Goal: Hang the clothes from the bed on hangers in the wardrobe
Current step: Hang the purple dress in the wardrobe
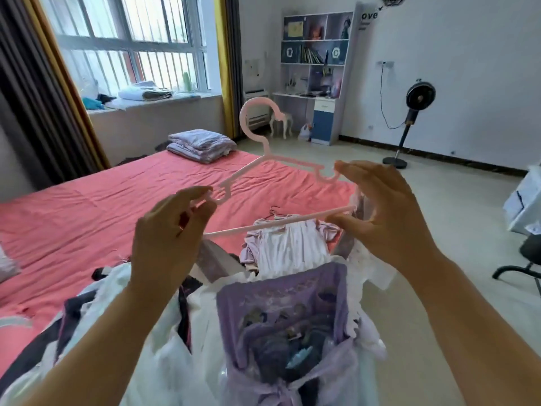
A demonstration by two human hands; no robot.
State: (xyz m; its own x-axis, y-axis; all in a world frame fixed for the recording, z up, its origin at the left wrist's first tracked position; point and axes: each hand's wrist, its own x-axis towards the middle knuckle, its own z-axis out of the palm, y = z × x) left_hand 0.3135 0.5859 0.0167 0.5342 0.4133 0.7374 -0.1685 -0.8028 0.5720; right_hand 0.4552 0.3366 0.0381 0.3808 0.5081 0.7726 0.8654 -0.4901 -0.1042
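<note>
Head view: pink hanger (281, 159) held level above clothes pile (281, 303) at near corner of bed (117, 194); left hand (167, 230) pinching left shoulder end, fingers curled; right hand (380, 212) at right end, thumb under lower bar, fingers half-spread. Wardrobe out of view. Risks: loose right hold letting hanger tip; hook snagging purple garment (281, 312) when lowered.
</note>
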